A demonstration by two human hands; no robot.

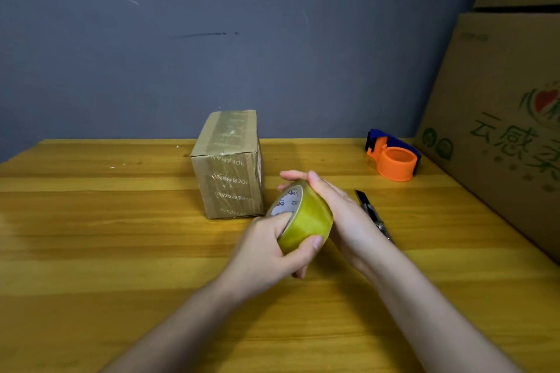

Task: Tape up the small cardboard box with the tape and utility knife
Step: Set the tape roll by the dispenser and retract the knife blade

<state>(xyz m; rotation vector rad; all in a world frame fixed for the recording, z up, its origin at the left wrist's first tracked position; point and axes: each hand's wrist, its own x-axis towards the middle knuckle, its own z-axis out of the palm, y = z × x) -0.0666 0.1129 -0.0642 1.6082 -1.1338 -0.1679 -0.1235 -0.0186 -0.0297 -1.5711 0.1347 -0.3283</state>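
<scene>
Far right on the yellow wooden table (121, 251): an orange and blue plastic tape dispenser (393, 156). Right edge: big stacked printed cardboard cartons (497, 118). Behind, a grey-blue wall (242, 24).

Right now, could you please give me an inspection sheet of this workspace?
Surface: wooden table, glossy yellow planks.
Job's things: small cardboard box stands upright, already banded with tape; tape roll held above the table; utility knife lies on the table, partly hidden behind the right wrist.
Clutter: orange and blue tape dispenser, no roll in it, at the far right.
Hands: left hand grips the roll, thumb across its outer face; right hand curls over its far side.
Cables: nothing seen.
Surroundings: grey wall; large printed cartons stacked at right.
</scene>
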